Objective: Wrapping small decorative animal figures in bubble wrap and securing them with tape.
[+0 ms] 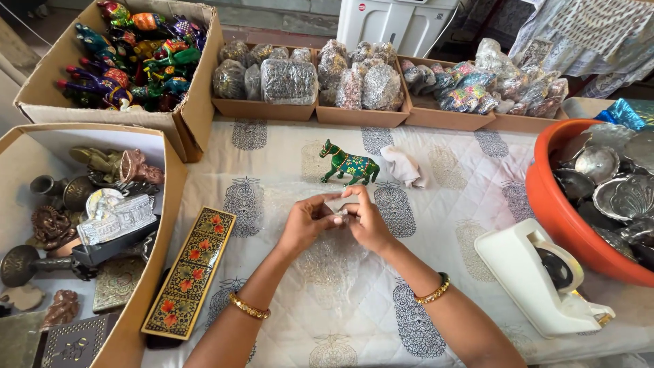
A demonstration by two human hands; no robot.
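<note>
Right now I see my left hand (308, 221) and right hand (364, 219) pinching 1 small clear plastic piece (338, 206) together above the quilted white printed worktop (470, 184); the green painted horse figurine (349, 164) stands unwrapped just beyond.

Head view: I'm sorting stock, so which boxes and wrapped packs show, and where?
Large brown cardboard box, far left: painted toy animals.
Open brown cardboard box, near left: metal figurines.
Three shallow cardboard trays, far edge: clear-wrapped bundles.
Long black floral painted box, beside left hand.
</note>
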